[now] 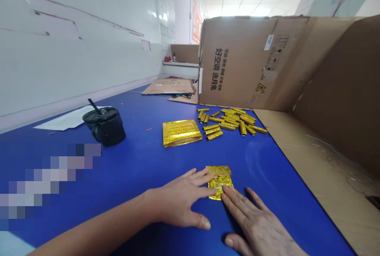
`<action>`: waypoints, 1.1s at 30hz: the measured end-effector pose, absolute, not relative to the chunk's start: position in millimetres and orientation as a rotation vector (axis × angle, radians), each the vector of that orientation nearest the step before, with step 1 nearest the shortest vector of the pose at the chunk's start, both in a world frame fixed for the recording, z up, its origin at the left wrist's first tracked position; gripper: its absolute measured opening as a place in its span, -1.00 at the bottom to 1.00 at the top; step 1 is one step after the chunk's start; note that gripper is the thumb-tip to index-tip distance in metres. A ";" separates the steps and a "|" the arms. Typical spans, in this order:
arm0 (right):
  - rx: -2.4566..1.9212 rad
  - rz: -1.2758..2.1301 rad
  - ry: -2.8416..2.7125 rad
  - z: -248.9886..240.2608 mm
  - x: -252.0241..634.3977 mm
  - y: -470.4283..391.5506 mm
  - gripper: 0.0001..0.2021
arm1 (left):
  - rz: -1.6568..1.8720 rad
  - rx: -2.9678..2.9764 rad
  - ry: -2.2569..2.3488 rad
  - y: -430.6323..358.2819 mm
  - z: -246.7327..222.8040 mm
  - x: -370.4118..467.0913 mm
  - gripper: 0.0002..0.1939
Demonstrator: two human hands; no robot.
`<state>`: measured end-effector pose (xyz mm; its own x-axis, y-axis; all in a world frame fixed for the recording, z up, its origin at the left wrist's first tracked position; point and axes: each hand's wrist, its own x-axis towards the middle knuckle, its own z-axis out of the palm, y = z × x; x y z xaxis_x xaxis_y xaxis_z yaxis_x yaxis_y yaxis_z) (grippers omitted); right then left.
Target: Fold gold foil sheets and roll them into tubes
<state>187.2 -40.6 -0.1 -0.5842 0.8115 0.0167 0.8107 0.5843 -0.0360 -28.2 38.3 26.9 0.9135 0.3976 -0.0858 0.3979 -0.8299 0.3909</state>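
Note:
A gold foil sheet (pixel 219 181) lies flat on the blue table (pixel 142 173), with crease lines across it. My left hand (pixel 181 198) rests on its left side, fingers spread, fingertips on the foil. My right hand (pixel 255 222) touches the sheet's lower right part with its fingertips, the thumb held apart. Farther back sits a stack of flat gold foil pieces (pixel 181 132). To the right of that stack, several narrow gold rolled or folded pieces (pixel 230 119) lie in a loose pile.
A dark lidded mug (pixel 108 127) with a straw stands at the left, beside white paper (pixel 65 119). Flat cardboard (pixel 169 86) lies at the back. A large cardboard box (pixel 243 62) borders the back and right.

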 end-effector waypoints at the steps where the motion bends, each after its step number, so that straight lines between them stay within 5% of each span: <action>1: -1.410 0.026 -2.788 -0.3 187.4 -40.3 -0.42 | -0.006 2.681 0.584 37.0 25.4 -29.2 -0.26; 20: -1.618 -0.216 -2.631 -5.2 196.5 -46.3 -0.36 | 0.013 2.728 0.544 35.7 15.7 -35.1 -0.31; 28: -1.718 -0.182 -2.410 12.5 205.3 -21.0 -0.73 | 0.130 2.803 0.576 35.0 17.2 -25.3 -0.39; 33: -1.669 -0.184 -2.404 12.3 202.3 5.6 -0.58 | 0.147 2.869 0.625 33.5 27.5 -15.0 -0.52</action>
